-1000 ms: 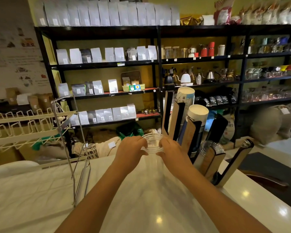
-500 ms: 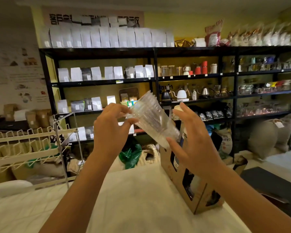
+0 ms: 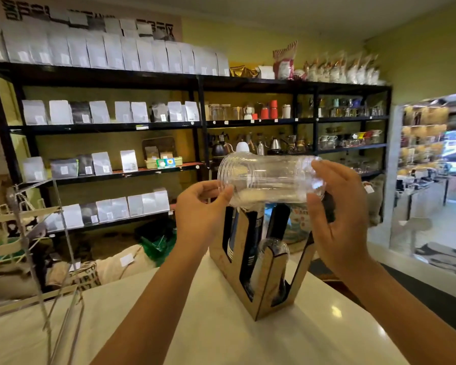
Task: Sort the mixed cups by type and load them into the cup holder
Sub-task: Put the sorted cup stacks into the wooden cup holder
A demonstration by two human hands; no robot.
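A stack of clear plastic cups (image 3: 269, 180) lies sideways in the air, rims to the left, just above the cup holder. My left hand (image 3: 203, 209) pinches the rim end. My right hand (image 3: 337, 206) cups the base end with fingers spread around it. The wooden cup holder (image 3: 263, 270) stands on the white counter (image 3: 221, 325) below, with paper cup stacks in its back slots and clear domed cups (image 3: 273, 248) in a front slot.
A wire rack (image 3: 37, 233) stands at the counter's left edge. Black shelves (image 3: 200, 125) with bags, kettles and glassware fill the wall behind. Sacks lie on the floor beyond the counter. A doorway opens at the right.
The clear cup stack was lifted from the counter and turned from upright through a tilt to lying level above the holder. The view swung up and right.
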